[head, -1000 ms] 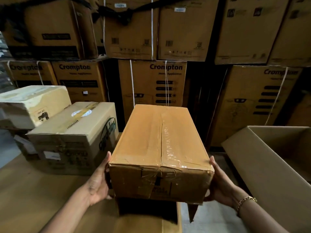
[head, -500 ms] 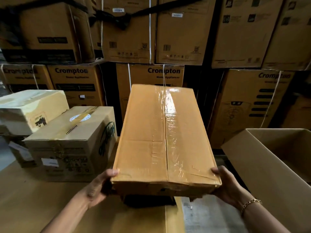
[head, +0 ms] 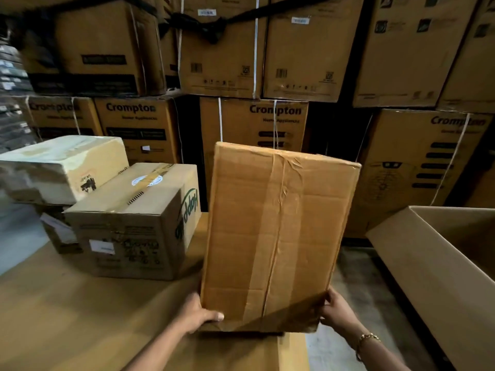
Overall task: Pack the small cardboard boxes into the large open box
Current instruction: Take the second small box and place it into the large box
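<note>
A long brown taped cardboard box [head: 276, 234] stands nearly upright in front of me, its wide taped face toward the camera. My left hand [head: 197, 313] grips its lower left corner and my right hand [head: 336, 310] holds its lower right corner. Its bottom edge is at the wooden table's [head: 67, 317] front right part; whether it touches I cannot tell. The large open box [head: 428, 263] sits at the right, lower than the table, its inside mostly out of view. Two other small boxes wait at the left: a printed brown one [head: 134, 220] and a pale one [head: 61, 167].
Stacks of big Crompton cartons [head: 254, 76] form a wall behind the table. A grey floor strip [head: 356, 290] runs between the table's right edge and the open box. Another small carton [head: 57, 231] is partly hidden behind the printed box.
The long box has been tipped up from lying flat to nearly standing on end. Both hands slid down to its lower corners.
</note>
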Motion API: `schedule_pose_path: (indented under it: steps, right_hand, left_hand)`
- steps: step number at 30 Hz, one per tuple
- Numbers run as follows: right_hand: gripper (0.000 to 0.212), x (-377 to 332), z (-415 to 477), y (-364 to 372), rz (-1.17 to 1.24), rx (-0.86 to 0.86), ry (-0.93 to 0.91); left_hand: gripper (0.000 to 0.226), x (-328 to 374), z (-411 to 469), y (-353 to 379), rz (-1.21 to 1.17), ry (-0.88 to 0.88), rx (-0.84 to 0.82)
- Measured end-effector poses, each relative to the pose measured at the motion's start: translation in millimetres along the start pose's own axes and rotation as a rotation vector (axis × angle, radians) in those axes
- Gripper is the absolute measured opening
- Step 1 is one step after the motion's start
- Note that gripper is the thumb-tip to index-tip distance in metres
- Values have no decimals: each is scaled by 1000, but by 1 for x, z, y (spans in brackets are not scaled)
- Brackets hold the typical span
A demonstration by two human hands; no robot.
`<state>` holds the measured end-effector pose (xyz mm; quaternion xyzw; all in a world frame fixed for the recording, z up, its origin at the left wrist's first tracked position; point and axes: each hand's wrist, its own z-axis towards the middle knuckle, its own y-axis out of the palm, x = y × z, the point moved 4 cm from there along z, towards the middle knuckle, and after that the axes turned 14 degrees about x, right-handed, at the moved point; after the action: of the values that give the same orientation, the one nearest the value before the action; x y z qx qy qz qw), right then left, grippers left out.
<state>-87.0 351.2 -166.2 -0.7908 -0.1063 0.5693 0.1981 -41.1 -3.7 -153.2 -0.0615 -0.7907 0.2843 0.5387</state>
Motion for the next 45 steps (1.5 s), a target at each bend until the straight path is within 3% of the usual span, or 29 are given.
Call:
schedule_pose_path:
  steps: [2, 5, 6, 8, 12, 14, 17, 22, 24, 27, 29, 31, 35, 37, 40, 42, 45]
  right_hand:
    - [63, -9, -16, -1, 101, 13, -5]
    - [47, -47, -39, -18, 289, -12, -48]
    - [46, -61, -43, -26, 334, -40, -84]
    - [58, -92, -47, -47, 390, -45, -139]
    - [96, -160, -46, -88, 441, -73, -167]
    - [109, -196, -51, -108, 408, -161, -176]
    - [94, -230, -55, -127, 280, -258, -79]
    - [57, -250, -62, -124, 46, -152, -79]
    - [51, -247, -65, -122, 76, -135, -153]
    - [52, -227, -61, -116, 170, -135, -301]
    - [74, -196, -55, -104, 191, -139, -377]
    - [88, -146, -53, -86, 183, -146, -365]
    - [87, -49, -59, -53, 385, -214, -119]
    - [68, -17, -61, -40, 546, -218, 54]
    - [34, 10, -65, -27, 712, -167, 276]
    - [23, 17, -71, -23, 714, -109, 366]
    - [33, 15, -74, -22, 584, -48, 389]
  left_hand:
    - [69, 0, -4, -1, 5, -13, -7]
    - [114, 0, 3, -11, -106, 13, -13]
    - [112, 11, 0, -19, -180, 51, 1]
    - [88, 49, -20, -43, -328, 158, 20]
    - [69, 141, -56, -97, -627, 371, 7]
    - [73, 171, -54, -124, -729, 363, -2]
    - [100, 201, -36, -146, -605, 193, -53]
    - [68, 222, -35, -140, -525, 145, -87]
    - [61, 220, -44, -141, -528, 214, -98]
    - [98, 194, -58, -142, -436, 338, -90]
    - [107, 163, -63, -130, -380, 361, -57]
    - [102, 122, -65, -106, -355, 313, -21]
    - [72, 37, -67, -60, -383, 119, 31]
    - [51, -3, -62, -51, -515, -20, 73]
    - [37, -37, -65, -45, -715, -230, 186]
    - [29, -48, -69, -46, -837, -345, 254]
    - [30, -55, -70, -51, -841, -371, 280]
